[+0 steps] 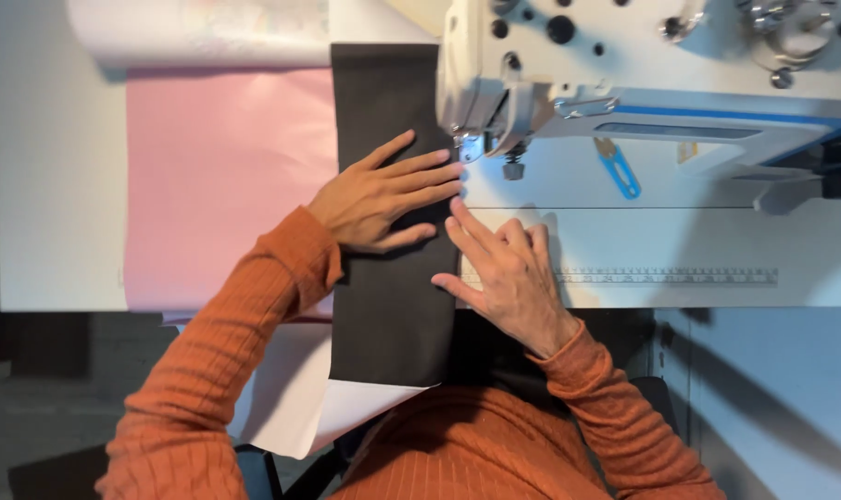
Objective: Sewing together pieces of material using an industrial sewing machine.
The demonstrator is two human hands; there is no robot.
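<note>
A long strip of dark brown fabric [383,315] lies across the white sewing table [59,185] and runs under the presser foot [471,146] of a white sewing machine [643,56]. My left hand [383,196] lies flat on the strip with fingers spread, fingertips close to the foot. My right hand [504,273] rests at the strip's right edge, its fingers pressing the edge just in front of the needle. Both arms wear orange ribbed sleeves.
A pink sheet [217,176] lies under the dark strip at the left, with a white roll [198,32] behind it. A ruler strip [671,276] is set into the table's front edge at the right. Blue snips [618,168] lie behind it.
</note>
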